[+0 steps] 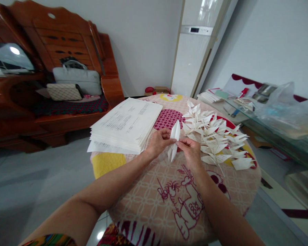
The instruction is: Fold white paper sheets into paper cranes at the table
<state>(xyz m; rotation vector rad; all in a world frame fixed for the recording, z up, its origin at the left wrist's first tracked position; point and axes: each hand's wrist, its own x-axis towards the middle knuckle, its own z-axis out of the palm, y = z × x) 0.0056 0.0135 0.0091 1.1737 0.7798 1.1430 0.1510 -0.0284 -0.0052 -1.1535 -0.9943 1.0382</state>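
Observation:
A folded white paper piece (174, 140), long and pointed at both ends, is held upright above the table. My left hand (157, 141) pinches its left side near the middle. My right hand (191, 150) grips it from the right, fingers curled on the fold. Both hands hover over a round table with a pink patterned cloth (169, 198). Just right of my hands lies a pile of several finished folded paper shapes (215, 136). Left of them sits a thick stack of printed white sheets (127, 124).
A wooden bench (66, 102) with a grey bag (77, 79) and a quilted pouch stands at the back left. A tall white appliance (192, 51) is behind the table. A glass-topped table (272, 119) with papers and a plastic bag is on the right. Grey tiled floor lies to the left.

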